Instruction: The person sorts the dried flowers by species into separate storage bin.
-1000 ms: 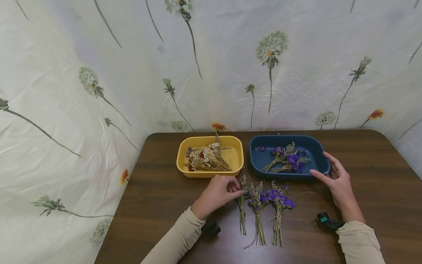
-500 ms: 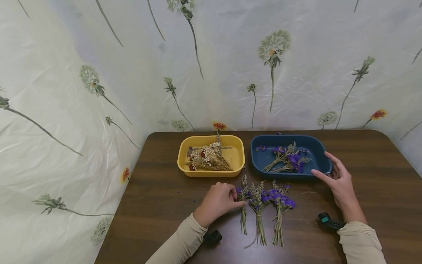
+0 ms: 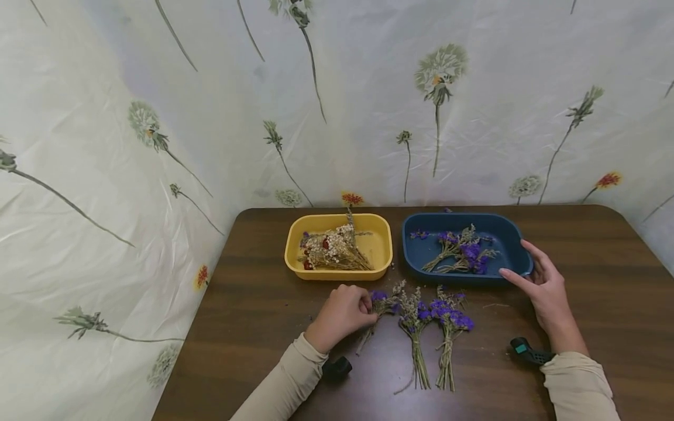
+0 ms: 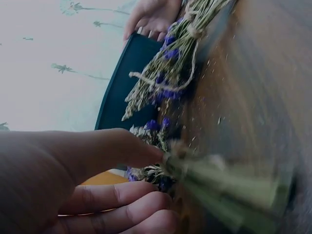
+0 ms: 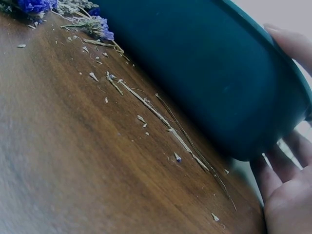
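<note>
My left hand [image 3: 341,317] pinches a small tied bunch of dried flowers [image 3: 387,299] between thumb and fingers. Its purple and grey heads point right, the stems slant down towards me; the left wrist view shows those stems [image 4: 222,187] blurred beside the thumb. Two more tied bunches lie to its right: a middle bunch [image 3: 415,345] with a loose twine end and a right bunch [image 3: 447,333] with more purple. My right hand [image 3: 547,298] grips the right corner of a blue tray [image 3: 458,279], thumb on the near rim, fingers around the side. Purple bunches lie inside that tray.
A yellow tray [image 3: 337,275] left of the blue one holds dried bunches with white and red flowers. Thin broken stems [image 5: 156,114] and petal crumbs lie on the brown wooden table [image 3: 253,316] before the blue tray. A flower-printed sheet [image 3: 358,117] hangs behind.
The left hand has taken hold of the leftmost bunch and tilted it, its stems swinging left and its heads right. The right hand stays on the blue tray's corner.
</note>
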### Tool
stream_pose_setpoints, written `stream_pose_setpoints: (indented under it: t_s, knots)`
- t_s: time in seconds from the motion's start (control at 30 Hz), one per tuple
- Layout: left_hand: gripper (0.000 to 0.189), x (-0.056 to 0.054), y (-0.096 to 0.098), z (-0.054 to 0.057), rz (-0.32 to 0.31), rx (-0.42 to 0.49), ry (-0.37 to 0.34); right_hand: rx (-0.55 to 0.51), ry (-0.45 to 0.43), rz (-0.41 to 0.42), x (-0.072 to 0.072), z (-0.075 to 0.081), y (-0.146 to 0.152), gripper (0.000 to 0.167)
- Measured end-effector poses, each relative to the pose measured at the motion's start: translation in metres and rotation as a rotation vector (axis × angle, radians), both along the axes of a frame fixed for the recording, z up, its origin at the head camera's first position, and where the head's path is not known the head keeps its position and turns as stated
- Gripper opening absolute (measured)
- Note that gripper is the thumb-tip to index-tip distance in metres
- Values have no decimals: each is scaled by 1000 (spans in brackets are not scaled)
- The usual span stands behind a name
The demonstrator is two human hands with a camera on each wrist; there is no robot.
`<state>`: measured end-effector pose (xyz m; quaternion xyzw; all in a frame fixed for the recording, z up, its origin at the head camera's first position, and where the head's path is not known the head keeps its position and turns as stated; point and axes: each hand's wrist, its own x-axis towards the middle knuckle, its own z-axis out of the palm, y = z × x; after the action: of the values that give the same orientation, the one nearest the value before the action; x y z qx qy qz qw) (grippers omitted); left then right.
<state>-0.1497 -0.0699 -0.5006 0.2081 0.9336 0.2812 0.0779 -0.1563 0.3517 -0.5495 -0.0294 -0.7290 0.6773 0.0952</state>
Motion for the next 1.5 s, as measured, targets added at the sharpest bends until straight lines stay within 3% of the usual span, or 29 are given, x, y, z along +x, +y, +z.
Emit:
stream_pose_setpoints:
  t_s: [0.17,0.4,0.57,0.97,1.23,1.5]
  knots:
    - [11,-3,-5,1,12,17,-21,10,-4,-4,0,-1,0,79]
    - [25,-4,-5,2,-14,19,-115,35,-12,-13,0,-1,1,78]
    - [18,-5,-3,2,-21,19,-146,53,-5,-15,0,-1,1,78]
    - [11,-4,-5,9,-55,73,-97,92,-20,-12,0,-2,3,78]
    - [9,-2,-10,24,-63,171,-93,10,-4,0,-1,-2,2,78]
    - [12,-3,-12,28,-70,199,-100,15,-5,2,-1,-2,2,78]
